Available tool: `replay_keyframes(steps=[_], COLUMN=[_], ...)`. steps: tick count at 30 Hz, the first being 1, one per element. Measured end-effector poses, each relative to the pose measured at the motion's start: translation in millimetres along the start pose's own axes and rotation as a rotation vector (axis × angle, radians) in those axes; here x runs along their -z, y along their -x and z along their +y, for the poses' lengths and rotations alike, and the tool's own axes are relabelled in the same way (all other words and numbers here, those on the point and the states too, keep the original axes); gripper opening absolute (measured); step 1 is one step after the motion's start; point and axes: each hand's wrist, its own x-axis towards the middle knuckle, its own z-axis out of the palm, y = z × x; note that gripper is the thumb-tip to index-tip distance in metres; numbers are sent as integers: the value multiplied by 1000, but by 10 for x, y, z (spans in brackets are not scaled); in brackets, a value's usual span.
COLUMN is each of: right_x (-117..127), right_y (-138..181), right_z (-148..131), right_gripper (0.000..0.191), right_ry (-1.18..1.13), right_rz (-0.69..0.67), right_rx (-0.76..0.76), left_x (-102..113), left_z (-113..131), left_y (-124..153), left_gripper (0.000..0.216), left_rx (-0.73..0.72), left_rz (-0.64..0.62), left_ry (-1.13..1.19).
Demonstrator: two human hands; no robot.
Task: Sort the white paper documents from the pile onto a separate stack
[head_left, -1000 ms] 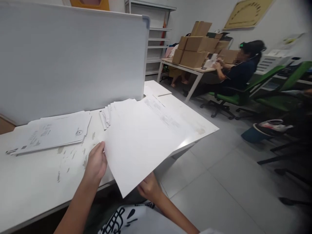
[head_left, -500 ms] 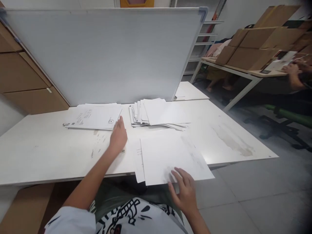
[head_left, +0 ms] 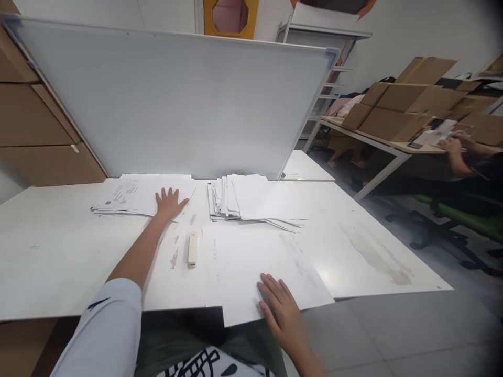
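Observation:
My left hand [head_left: 170, 202] lies flat with fingers spread on the right edge of a printed paper stack [head_left: 133, 195] at the back left of the white table [head_left: 51, 262]. My right hand [head_left: 281, 309] rests flat, fingers apart, on the near edge of blank white sheets [head_left: 255, 264] that overhang the table's front edge. A small cream stick-shaped object [head_left: 192, 250] lies on the table between my hands. A fanned pile of white papers [head_left: 251, 196] sits behind the blank sheets.
A large whiteboard [head_left: 176, 99] leans upright along the table's back edge. Brown drawers [head_left: 35, 136] stand at left. At right, another person's hands [head_left: 456, 149] work at a table loaded with cardboard boxes [head_left: 396, 107]; green chairs [head_left: 471, 220] stand on the tiled floor.
My left hand moved from beside the cream object up onto the printed stack, uncovering the object. My right hand stays on the blank sheets. A second ago both hands held those sheets up.

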Motion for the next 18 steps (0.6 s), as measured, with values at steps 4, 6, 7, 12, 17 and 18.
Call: replay_keyframes(steps=[4, 6, 7, 12, 17, 18], right_x=[-55, -69, -72, -66, -73, -81], right_y=[-53, -51, -49, -53, -73, -76], right_z=[2, 6, 10, 27, 19, 19], right_gripper=[36, 36, 36, 35, 37, 37], right_ry=[-5, -19, -27, -47, -14, -11], right_rz=[43, 55, 62, 71, 75, 84], right_rx=[-32, -40, -41, -39, -27, -24], left_x=[15, 27, 39, 150, 209, 203], left_z=[157, 155, 148, 174, -6, -86], left_y=[10, 34, 38, 28, 211, 260], left_gripper=[70, 53, 48, 41, 51, 53], left_rx=[-70, -102, -100, -33, -142, -235], left_rz=[50, 45, 47, 101, 222, 245], left_ry=[-43, -46, -44, -59, 27, 65])
